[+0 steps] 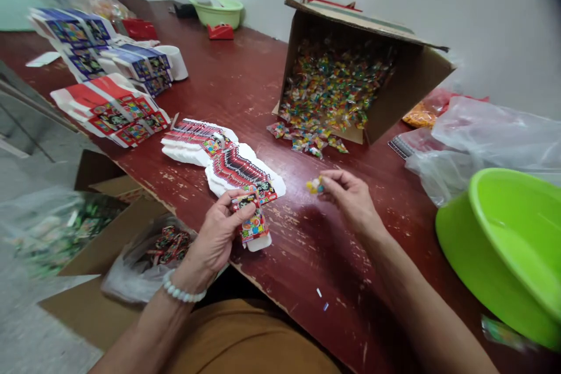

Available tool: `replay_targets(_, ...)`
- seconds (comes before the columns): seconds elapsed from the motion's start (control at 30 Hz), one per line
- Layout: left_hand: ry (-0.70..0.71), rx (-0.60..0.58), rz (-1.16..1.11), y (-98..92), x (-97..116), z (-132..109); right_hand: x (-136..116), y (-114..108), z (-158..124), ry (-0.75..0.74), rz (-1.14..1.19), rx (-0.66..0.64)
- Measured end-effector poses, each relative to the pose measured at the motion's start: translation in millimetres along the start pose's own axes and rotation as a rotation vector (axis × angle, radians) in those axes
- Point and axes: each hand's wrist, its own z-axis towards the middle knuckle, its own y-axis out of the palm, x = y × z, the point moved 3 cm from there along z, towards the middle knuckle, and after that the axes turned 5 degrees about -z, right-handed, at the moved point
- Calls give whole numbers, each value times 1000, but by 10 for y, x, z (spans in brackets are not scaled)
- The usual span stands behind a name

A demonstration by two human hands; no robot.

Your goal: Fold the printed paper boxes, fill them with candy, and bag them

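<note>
My left hand [219, 231], with a beaded bracelet at its wrist, grips a small printed carton [254, 223] in red and several colours. A white flap sticks out at the carton's lower end. To its right, my right hand [348, 196] pinches a small clear packet of coloured candies [314, 185] between thumb and fingers, just above the table. Flat printed cartons [245, 169] lie fanned out in rows beyond my left hand. A cardboard box [409, 87] on its side holds many similar candy packets [337, 82], and some spill out at its mouth.
Bundled cartons [109, 108] are stacked at the left. A bright green basin [456, 228] and clear plastic bags [495, 134] stand at the right. Below the table's left edge sits an open carton with a bag of wrapped packets [169, 245]. A pale green bowl [219, 11] is at the back.
</note>
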Motion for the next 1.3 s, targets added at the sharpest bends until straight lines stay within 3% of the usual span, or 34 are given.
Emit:
replay_targets(0.1,5,37,-89,-8,49,18,-90,290,-505,141,194,-120)
replay_targets(0.23,-93,-31,-155,4,54,-27,-75,474,-708,161,237,-45)
replay_targets(0.37,-254,-118,-180,39,-33,-171,-91,470,-631,19,151,68)
replay_targets(0.47,-345,-361,-84,88,-167,-274,-158,447,-595,-103,62,73)
replay_targets(0.57,-320,-514,61,103,-259,-310,-228,427,-600,-260,-91,34)
replay_targets(0.73,-255,-620,191,148,-253,-304,-261,372,-623,-421,-290,27)
replay_targets(1.0,-100,-609,278,239,-245,-309,-403,476,-720,-691,-501,-413)
replay_targets(1.07,-142,-506,186,263,-223,-302,-399,480,-704,-588,-359,-424)
replay_targets(1.17,-240,-317,56,275,-211,-294,-268,472,-641,-215,-41,-312)
replay_targets(1.23,-221,-309,64,285,-216,-300,-144,527,-640,15,127,-344)
replay_targets(1.3,-153,-362,126,292,-231,-315,-53,614,-674,112,200,-438)
